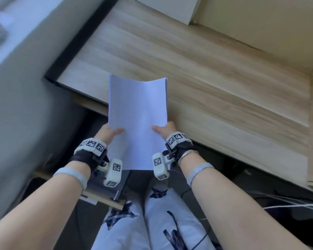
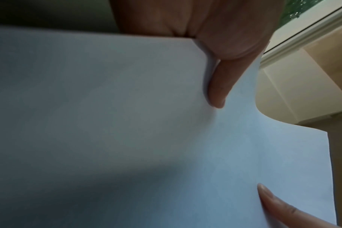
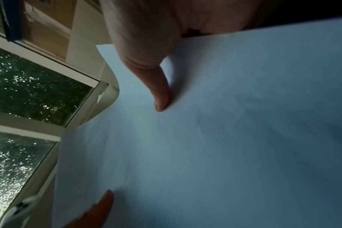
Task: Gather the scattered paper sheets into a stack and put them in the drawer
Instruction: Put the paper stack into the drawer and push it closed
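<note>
White paper stack [image 1: 137, 121] pinched both sides: left hand [image 1: 110, 132] thumb on top at left edge, right hand [image 1: 164, 131] same at right edge, fingers underneath, hidden. Stack held in air over near edge of wooden desk [image 1: 206, 73], bowed into shallow trough. Long axis runs away from body, far short edge over desktop. Gathering looks done; carry step in hand. Next: lower into drawer [image 1: 105, 193] below left, apparently open. Keep edges squared.
</note>
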Demonstrator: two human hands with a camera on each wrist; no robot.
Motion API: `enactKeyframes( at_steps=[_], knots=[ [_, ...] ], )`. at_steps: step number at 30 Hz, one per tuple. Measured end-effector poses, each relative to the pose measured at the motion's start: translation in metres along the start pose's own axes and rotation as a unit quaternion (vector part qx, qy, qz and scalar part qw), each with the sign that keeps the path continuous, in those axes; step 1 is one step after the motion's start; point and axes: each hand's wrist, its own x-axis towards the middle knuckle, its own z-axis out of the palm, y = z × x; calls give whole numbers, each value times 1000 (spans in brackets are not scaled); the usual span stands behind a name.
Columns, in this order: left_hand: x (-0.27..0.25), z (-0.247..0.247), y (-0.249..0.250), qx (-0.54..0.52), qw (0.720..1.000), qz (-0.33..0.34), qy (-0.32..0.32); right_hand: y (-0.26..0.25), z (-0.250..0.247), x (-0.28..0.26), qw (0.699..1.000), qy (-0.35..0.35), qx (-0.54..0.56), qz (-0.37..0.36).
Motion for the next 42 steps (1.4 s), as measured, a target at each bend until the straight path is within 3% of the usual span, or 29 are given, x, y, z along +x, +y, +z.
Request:
enactKeyframes(
  at_steps=[9,17,24,32,35,42],
  knots=[
    [-1,-96,-105,-20,997,-66,38,18,128,-23,998,-67,-11,5],
    [37,-114,-156,28,992,-126,13,58,192,5,992,-85,-33,86],
    [92,-104,-168,113,982,-153,1,84,214,44,985,-85,-32,145],
    [149,-82,-159,178,975,-130,-23,91,223,77,984,-35,29,171],
    [166,-72,-157,177,976,-127,-24,91,223,87,984,-24,74,162],
    [193,-56,-152,175,977,-118,-18,95,222,99,990,-41,59,122]
  ],
)
